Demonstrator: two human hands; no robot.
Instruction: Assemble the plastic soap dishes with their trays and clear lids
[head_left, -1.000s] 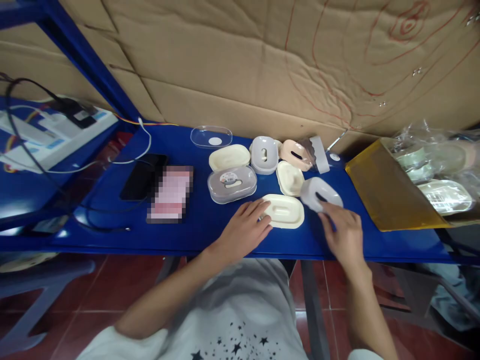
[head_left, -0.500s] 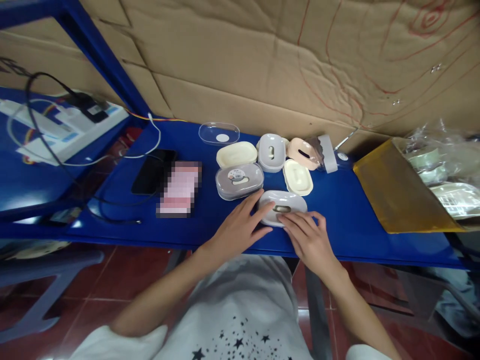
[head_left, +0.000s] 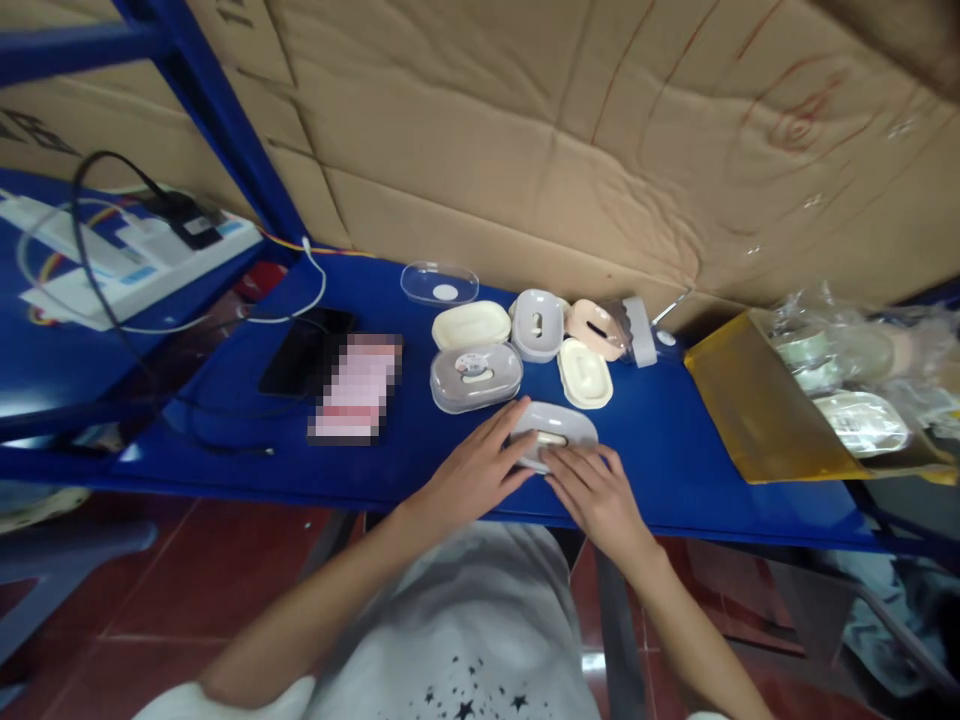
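A grey oval soap dish [head_left: 574,424] with a slot in its middle lies on the blue table near the front edge. My left hand [head_left: 480,458] grips its left end, fingers along the rim and thumb at the near side. With bent fingers, my right hand [head_left: 596,492] presses on the near rim by the slot; its fingertips are partly hidden. Just behind stands a grey soap dish under a clear lid with a label [head_left: 487,385]. A cream tray [head_left: 472,324], another grey dish [head_left: 538,340], a peach dish [head_left: 592,325] and a small cream dish [head_left: 585,372] are grouped behind.
A clear lid [head_left: 439,285] lies at the back by the cardboard wall [head_left: 450,180]. On the left are a dark phone [head_left: 300,350], a blurred pink screen [head_left: 358,390] and a power strip [head_left: 142,270] with cables. An open box [head_left: 765,410] of plastic-wrapped pieces stands right.
The view has tilted and shifted slightly, so the table's things sit lower in the picture. Both hands stay on the grey soap dish, with little finger movement.
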